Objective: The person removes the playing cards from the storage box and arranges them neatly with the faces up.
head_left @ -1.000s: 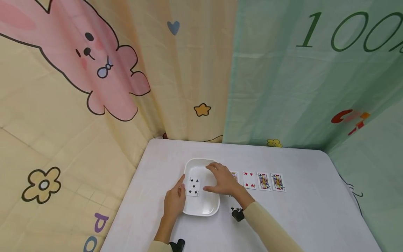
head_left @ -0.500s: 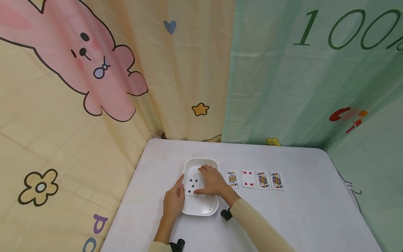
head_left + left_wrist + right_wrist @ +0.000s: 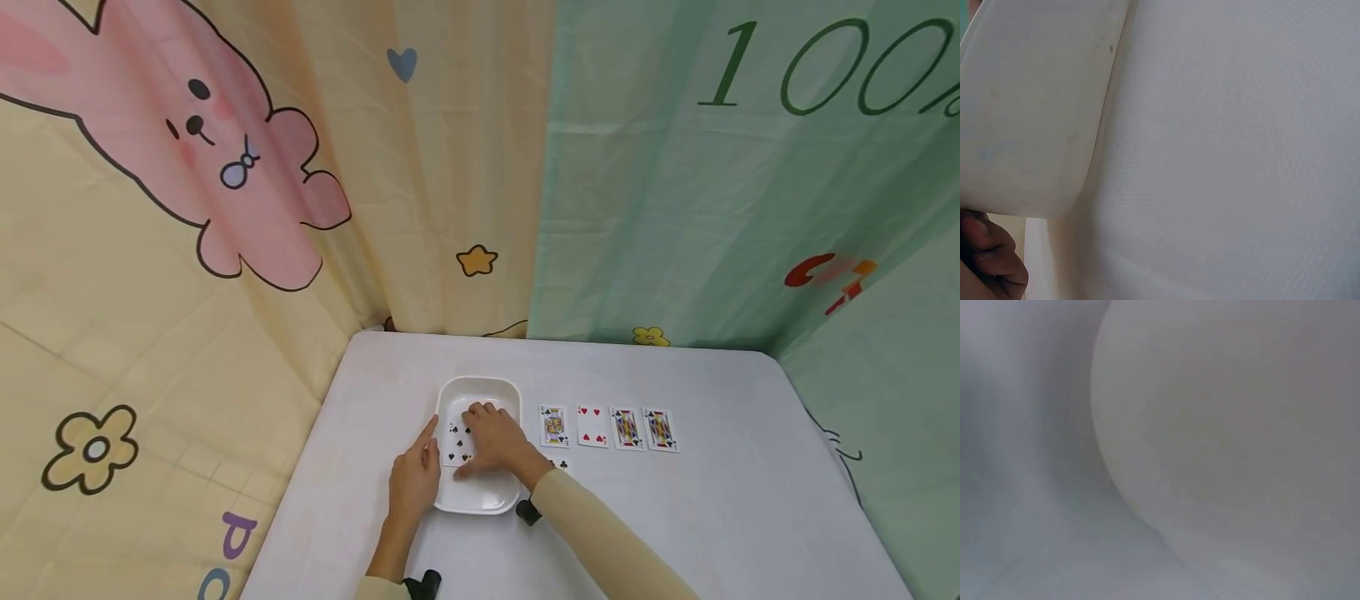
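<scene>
A white tray [image 3: 480, 500] sits at the left of the table with a spade card [image 3: 456, 450] face up inside it. My left hand [image 3: 415, 479] holds the tray's left rim, its index finger lying along the edge. In the left wrist view, curled fingers [image 3: 997, 253] show by the tray's corner [image 3: 1054, 200]. Over the card, my right hand [image 3: 495, 442] spreads its fingers near the upper end and its thumb near the lower end, hiding the card's right side. The right wrist view shows only a blurred pale tray wall [image 3: 1222, 437].
Right of the tray, a row of face-up cards holds a club face card [image 3: 554, 427], a four of hearts [image 3: 592, 427] and two face cards [image 3: 627, 429]. A club card [image 3: 561, 465] lies below the row, mostly covered by my right forearm. Curtains stand behind the table.
My right hand has moved left and down inside the tray, from its right side to over the spade card. The left hand stays on the rim.
</scene>
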`<state>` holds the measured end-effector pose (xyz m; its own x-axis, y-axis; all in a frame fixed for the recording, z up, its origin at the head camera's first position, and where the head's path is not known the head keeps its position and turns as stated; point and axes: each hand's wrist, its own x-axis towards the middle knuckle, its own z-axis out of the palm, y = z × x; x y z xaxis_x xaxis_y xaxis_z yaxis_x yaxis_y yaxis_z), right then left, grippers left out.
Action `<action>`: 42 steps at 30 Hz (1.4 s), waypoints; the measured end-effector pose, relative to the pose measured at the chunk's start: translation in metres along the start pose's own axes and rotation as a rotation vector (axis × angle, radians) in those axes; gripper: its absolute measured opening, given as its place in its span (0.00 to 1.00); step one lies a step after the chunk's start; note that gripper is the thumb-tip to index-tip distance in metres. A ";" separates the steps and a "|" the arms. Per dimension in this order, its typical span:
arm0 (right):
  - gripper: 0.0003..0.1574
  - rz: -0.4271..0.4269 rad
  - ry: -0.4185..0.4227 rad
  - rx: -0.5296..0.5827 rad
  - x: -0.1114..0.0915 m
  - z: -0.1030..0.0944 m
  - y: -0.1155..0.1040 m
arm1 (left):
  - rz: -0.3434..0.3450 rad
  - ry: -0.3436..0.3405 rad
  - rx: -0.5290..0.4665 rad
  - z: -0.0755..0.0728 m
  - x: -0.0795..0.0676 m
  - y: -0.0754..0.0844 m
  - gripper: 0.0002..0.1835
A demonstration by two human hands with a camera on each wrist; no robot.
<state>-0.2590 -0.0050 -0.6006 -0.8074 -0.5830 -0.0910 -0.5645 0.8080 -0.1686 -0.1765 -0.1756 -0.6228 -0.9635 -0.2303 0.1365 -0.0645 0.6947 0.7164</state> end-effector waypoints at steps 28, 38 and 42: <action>0.58 0.047 0.007 0.056 0.001 -0.004 -0.005 | -0.007 0.002 -0.011 0.000 0.000 0.000 0.24; 0.57 0.031 0.074 0.071 -0.013 -0.021 0.004 | -0.010 -0.007 -0.007 -0.002 -0.001 0.001 0.24; 0.57 0.030 0.108 0.088 -0.020 -0.029 0.013 | -0.011 -0.002 -0.017 -0.002 -0.001 0.002 0.24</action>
<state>-0.2553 0.0191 -0.5722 -0.8401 -0.5423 0.0082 -0.5264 0.8117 -0.2532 -0.1749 -0.1755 -0.6201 -0.9632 -0.2365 0.1273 -0.0706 0.6804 0.7295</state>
